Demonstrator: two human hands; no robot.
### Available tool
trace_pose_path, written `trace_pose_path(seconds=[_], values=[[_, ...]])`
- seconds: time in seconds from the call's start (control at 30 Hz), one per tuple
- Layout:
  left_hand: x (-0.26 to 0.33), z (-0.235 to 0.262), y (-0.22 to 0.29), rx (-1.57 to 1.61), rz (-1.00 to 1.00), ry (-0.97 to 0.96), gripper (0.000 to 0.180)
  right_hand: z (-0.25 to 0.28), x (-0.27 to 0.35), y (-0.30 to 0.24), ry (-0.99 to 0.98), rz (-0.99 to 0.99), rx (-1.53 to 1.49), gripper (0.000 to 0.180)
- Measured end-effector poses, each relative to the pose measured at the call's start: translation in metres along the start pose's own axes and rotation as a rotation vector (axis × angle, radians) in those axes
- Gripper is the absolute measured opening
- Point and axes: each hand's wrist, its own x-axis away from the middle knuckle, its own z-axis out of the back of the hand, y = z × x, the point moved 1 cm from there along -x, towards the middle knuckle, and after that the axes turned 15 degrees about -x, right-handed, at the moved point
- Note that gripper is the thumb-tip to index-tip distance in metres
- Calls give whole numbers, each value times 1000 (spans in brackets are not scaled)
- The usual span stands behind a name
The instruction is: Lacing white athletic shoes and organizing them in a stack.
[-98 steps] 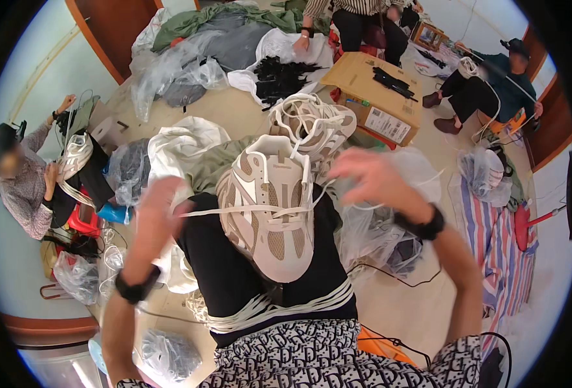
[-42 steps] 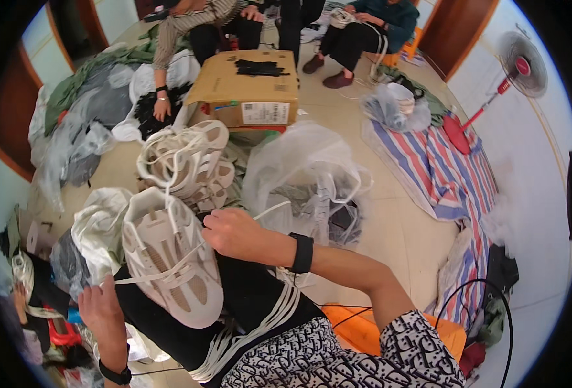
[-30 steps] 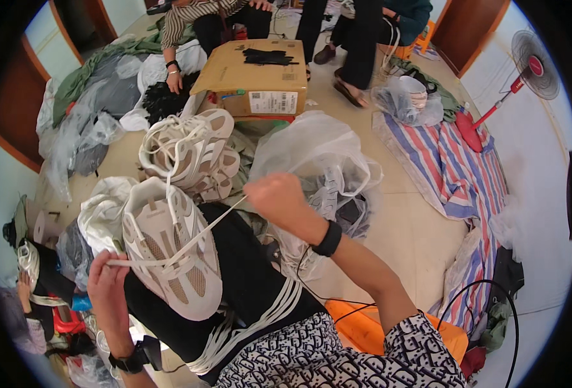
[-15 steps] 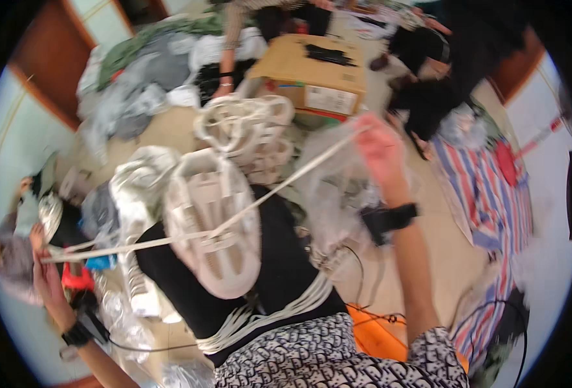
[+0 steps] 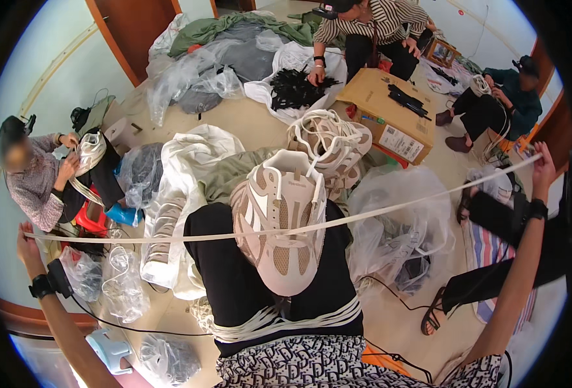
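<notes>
A beige and white sneaker point(image 5: 284, 258) rests across my black-trousered knees, toe toward me. A flat cream shoelace point(image 5: 389, 216) runs through the lowest eyelets and stretches nearly straight to both sides. At the far left, my left hand point(image 5: 30, 244) is closed on one end of it. High on the right, my right hand point(image 5: 543, 167) pinches the other end. The upper eyelets of the sneaker hold no lace. Loose white laces point(image 5: 279, 318) lie in a bundle over my lap. Just beyond the sneaker stand more sneakers point(image 5: 334, 145) with cream laces.
A cardboard box point(image 5: 376, 97) stands beyond the sneakers, near a co-worker sorting black strips point(image 5: 299, 89). Another co-worker point(image 5: 37, 174) handles a sneaker at left; a third sits far right. Clear plastic bags point(image 5: 399, 220), a white sack point(image 5: 198, 145) and a blue stool point(image 5: 108, 349) surround me.
Both hands have spread farther apart, drawing the shoelace from a bent line into a nearly straight one. The view has shifted, and the sneaker now appears farther right.
</notes>
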Motion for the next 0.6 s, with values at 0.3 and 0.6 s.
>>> trace_pose_path(seconds=[0.3,0.6], values=[[57,55,53,-110,76,310,38,62,-40,-71,34,22,220,38],[48,48,80,-184,89,298,44,123,7,-160,201,132,344,35]])
